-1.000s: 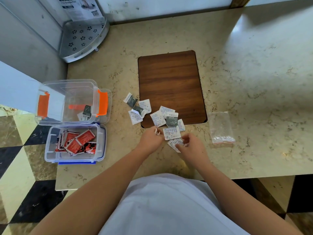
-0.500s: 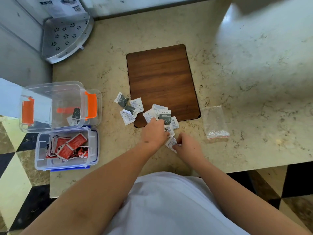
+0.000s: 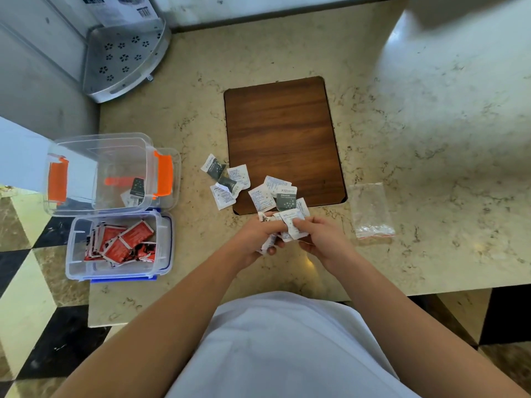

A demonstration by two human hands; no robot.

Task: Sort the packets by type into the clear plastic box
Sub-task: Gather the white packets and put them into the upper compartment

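White packets (image 3: pixel 294 225): a small bunch held between both hands just above the near edge of the table (image 3: pixel 431 124). Left hand (image 3: pixel 258 237), grip closed around several packets; right hand (image 3: pixel 319 237), grip pinching one white packet against the bunch. Loose packets (image 3: pixel 258 193), white and dark green, scattered just beyond the hands, some lying on the near edge of the wooden board (image 3: pixel 281 133), others beside it on the table. Clear plastic box with orange latches (image 3: pixel 97 173), at the table's left edge, holding a few white and green packets. Smaller clear box (image 3: pixel 119 245), just in front of it, filled with red packets (image 3: pixel 126 242). Clear zip bag (image 3: pixel 370 211), flat on the table to the right of the board. Perforated metal corner shelf (image 3: pixel 123 56), far left corner.
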